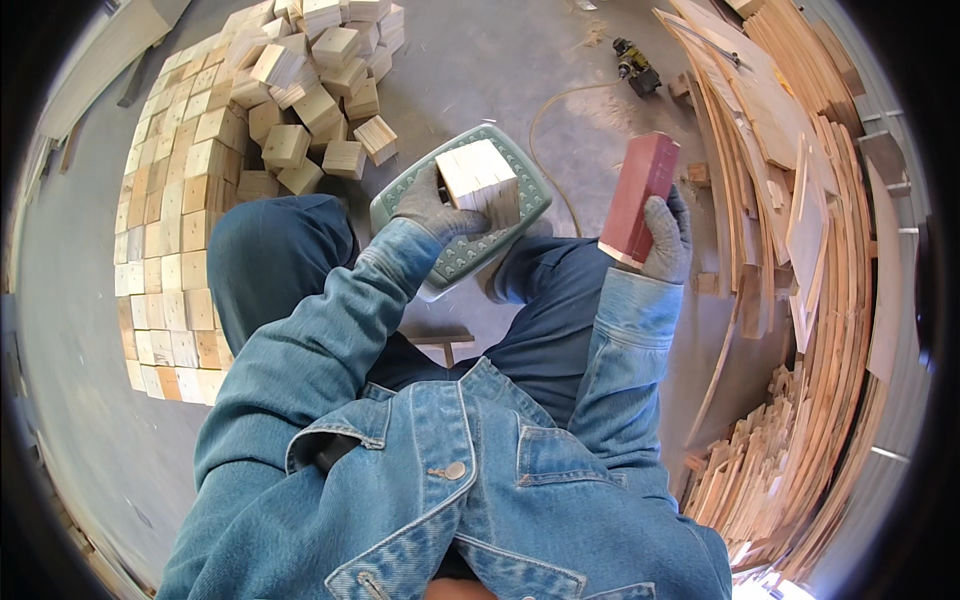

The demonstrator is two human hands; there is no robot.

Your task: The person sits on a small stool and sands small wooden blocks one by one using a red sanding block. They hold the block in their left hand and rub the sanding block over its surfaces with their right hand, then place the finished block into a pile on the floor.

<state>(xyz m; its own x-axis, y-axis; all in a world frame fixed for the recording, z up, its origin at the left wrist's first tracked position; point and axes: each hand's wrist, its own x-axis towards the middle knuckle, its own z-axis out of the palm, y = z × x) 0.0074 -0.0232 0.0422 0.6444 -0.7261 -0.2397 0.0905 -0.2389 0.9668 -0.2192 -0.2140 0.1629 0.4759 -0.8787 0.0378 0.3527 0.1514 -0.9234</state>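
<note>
My left hand (438, 208), in a grey glove, is closed on a pale wooden block (478, 172). The block is held over a green plastic stool (400, 192) with a patterned top; whether it rests on the stool I cannot tell. To the right, my right hand (668, 238), also gloved, grips a long reddish-brown sanding block (640, 195) by its lower right side. The sanding block is tilted and apart from the wooden block. Parts of the left fingers are hidden behind the wooden block.
Neatly stacked wooden blocks (165, 240) stand at the left, with a loose heap of blocks (318, 108) beside them. A power drill (637, 68) lies on the floor at the far right, near a thin cord (540, 120). Planks and boards (835, 250) are piled along the right.
</note>
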